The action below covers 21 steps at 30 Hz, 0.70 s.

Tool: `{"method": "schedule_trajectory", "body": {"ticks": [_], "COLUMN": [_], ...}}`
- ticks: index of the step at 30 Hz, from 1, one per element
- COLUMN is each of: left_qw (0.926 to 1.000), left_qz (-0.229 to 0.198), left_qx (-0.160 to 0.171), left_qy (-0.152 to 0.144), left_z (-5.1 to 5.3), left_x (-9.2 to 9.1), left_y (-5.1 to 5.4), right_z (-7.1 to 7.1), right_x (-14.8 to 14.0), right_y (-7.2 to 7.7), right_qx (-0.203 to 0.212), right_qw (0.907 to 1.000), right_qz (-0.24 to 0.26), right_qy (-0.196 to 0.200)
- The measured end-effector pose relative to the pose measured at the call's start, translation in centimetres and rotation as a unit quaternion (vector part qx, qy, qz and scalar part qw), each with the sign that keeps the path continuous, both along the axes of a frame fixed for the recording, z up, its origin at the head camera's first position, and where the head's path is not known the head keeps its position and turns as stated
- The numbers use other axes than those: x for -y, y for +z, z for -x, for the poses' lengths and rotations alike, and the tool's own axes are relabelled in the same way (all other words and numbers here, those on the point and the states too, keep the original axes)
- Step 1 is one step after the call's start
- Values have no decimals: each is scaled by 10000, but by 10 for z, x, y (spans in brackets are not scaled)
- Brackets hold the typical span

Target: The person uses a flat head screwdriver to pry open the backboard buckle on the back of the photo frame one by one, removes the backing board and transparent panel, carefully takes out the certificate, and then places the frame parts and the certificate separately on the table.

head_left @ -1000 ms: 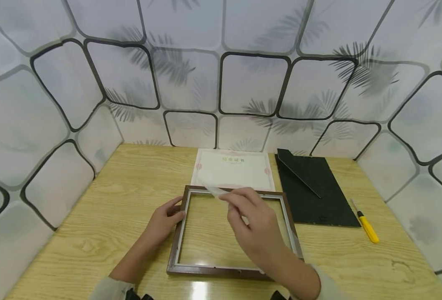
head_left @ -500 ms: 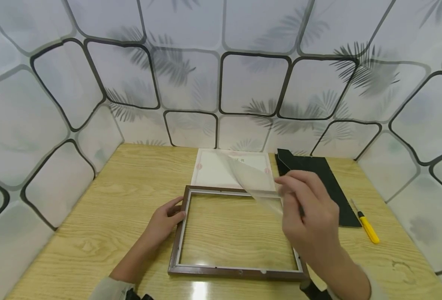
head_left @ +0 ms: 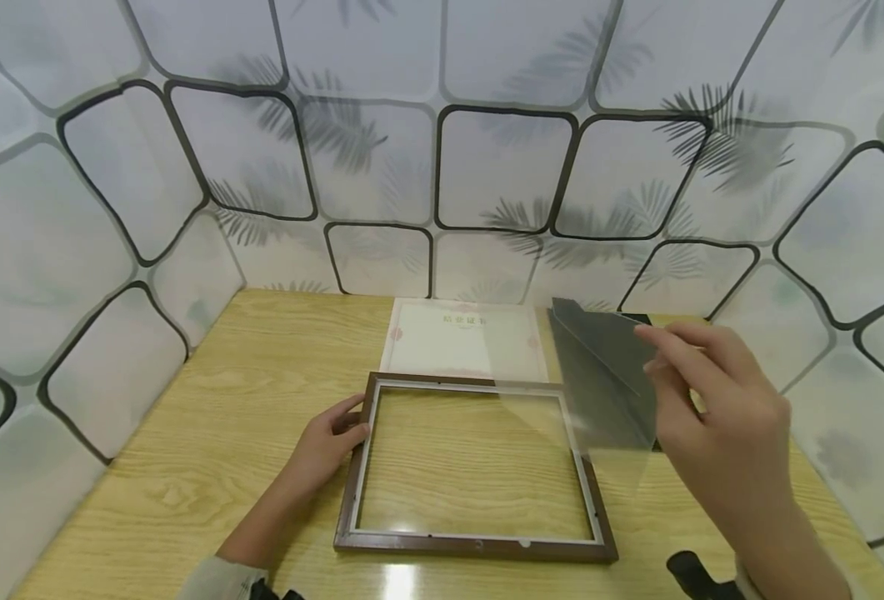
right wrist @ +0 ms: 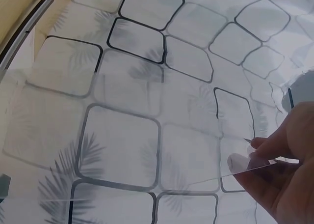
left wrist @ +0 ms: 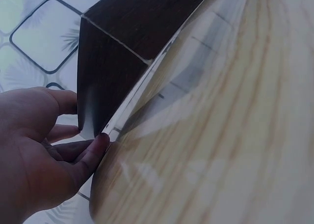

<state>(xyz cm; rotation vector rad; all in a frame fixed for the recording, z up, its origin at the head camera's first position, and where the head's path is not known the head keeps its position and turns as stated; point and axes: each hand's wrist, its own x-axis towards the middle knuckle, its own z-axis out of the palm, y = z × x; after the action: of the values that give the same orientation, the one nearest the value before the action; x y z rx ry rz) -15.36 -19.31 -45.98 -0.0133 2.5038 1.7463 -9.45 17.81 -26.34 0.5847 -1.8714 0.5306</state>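
Observation:
A brown picture frame with a pale inner edge lies on the wooden table. At its left side my left hand holds the border between thumb and fingers; the left wrist view shows that hand at the edge of the dark frame. To the right, my right hand pinches a clear plastic sheet by its edge, raised and tilted above the frame's right side. The right wrist view has the see-through sheet stretching left from the pinching fingertips.
Behind the frame lies a white certificate with red marks, partly seen through the sheet. A black backing board with a stand flap is at the back right, mostly behind the sheet. Patterned panels enclose the table's back and sides.
My right hand has moved right, carrying the clear sheet from above the frame towards the black board. It now covers the screwdriver from view. The left hand stays on the frame.

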Motion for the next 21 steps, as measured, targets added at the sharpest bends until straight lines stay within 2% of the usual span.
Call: {"method": "schedule_trajectory", "body": {"ticks": [6,11,15,17,21], "left_qw": [10000,10000,10000,9999,9999], "left_qz": [-7,31,90,119,133], "left_qx": [-5,-19,-27,-37,-6], "left_qy": [-28,4,22,14,3], "left_z": [-2,0,0,0,1], "left_x": [1,1,2,2,1], "left_y": [0,-3,-4,-3,-2], "right_z": [3,8,15,18,25], "right_x": [-28,-46,-59,-65,-79], "right_y": [2,1,-2,-4,-10], "right_qx": [734,1574,2289,2603,2917], "right_qw": [9968,9849,9653,9526,9307], "right_qz": [302,723,1229,1530,2181], "right_qy": [-19,-63,-249,-378,-330]}}
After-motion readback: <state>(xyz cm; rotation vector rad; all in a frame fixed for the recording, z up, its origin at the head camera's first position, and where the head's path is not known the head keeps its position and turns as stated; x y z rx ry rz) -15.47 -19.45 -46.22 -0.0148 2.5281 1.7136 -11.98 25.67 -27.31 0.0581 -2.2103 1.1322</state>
